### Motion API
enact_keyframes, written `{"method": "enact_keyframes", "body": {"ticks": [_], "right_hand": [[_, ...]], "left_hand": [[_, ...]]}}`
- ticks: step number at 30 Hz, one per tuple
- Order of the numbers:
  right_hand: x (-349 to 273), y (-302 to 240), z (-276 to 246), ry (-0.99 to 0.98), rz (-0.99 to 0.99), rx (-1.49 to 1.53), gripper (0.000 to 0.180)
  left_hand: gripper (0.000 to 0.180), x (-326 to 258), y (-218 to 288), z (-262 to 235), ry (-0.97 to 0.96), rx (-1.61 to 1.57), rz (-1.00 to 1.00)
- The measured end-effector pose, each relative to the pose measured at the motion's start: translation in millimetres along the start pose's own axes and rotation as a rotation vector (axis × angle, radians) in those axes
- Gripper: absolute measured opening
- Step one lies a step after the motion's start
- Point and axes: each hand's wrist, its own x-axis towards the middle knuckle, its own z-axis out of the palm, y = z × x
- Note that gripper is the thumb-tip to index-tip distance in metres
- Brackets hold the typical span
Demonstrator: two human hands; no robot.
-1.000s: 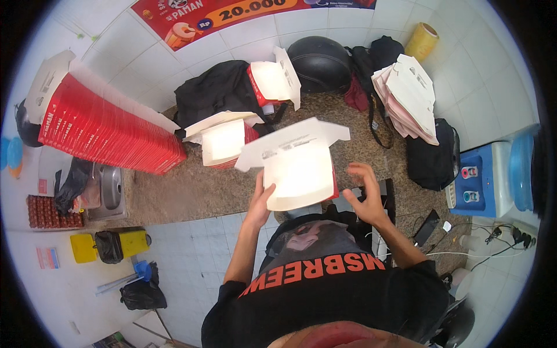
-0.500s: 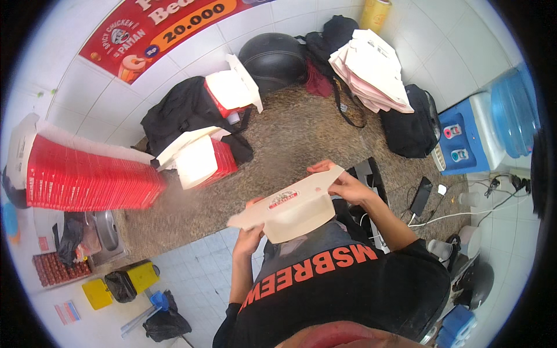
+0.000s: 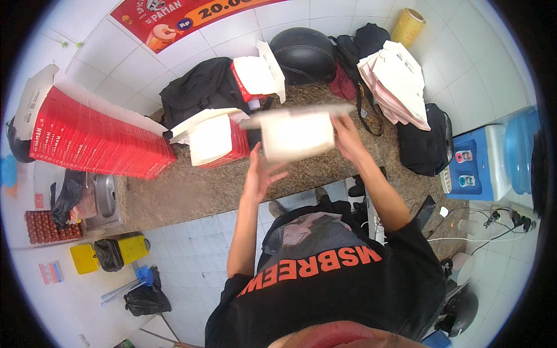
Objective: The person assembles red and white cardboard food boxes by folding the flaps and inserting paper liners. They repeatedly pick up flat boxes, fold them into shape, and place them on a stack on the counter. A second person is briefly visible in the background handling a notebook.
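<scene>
A white-lined paper takeaway box [image 3: 299, 136], blurred, is held up over the tabletop [image 3: 174, 197], its open inside facing the camera and its lid flap seen nearly edge-on along the far side. The right hand [image 3: 348, 139] grips the box at its right edge, fingers closed on it near the flap. The left hand [image 3: 262, 178] is just below the box's lower left corner, its fingers spread and wrapped around nothing; whether a fingertip touches the box cannot be told. Just left of the box, on the speckled brown tabletop, sits an open red-sided carton [image 3: 212, 145], white inside; whether others are nested under it is unclear. Farther left lies a long stack of nested red cartons [image 3: 101, 133], its lid flaps fanned along the back. Behind, a smaller-looking open carton [image 3: 254, 75] is beside a black cloth bag [image 3: 200, 93], with a black helmet [image 3: 303, 55] to its right. Toward the right corner, flat white cardboard blanks [image 3: 395, 81] are piled near a black zipped case [image 3: 426, 139] and a yellow roll [image 3: 408, 28]. A blue-and-white water dispenser [image 3: 473, 159] stands at the far right, and a metal sink [image 3: 106, 194] at the left end.
</scene>
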Motion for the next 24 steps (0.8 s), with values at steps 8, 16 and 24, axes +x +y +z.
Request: {"method": "enact_keyframes", "body": {"ticks": [8,16,24], "right_hand": [[56.2,-21.8,-38.9,0.0,-0.173,-0.858,0.042],[84.9,-95.8,-256.3,0.526,-0.578,-1.407,0.032],[88.6,-117.2,-286.3,0.219,-0.123,-1.264,0.04]], "left_hand": [[0.059,-33.9,-110.1,-59.8,0.115,0.395,-0.304],[0.046,-57.3,-148.3,-69.7,0.089,0.577,-0.401],[0.041,-47.3,-138.0,-63.4,0.069,0.716,-0.318]]}}
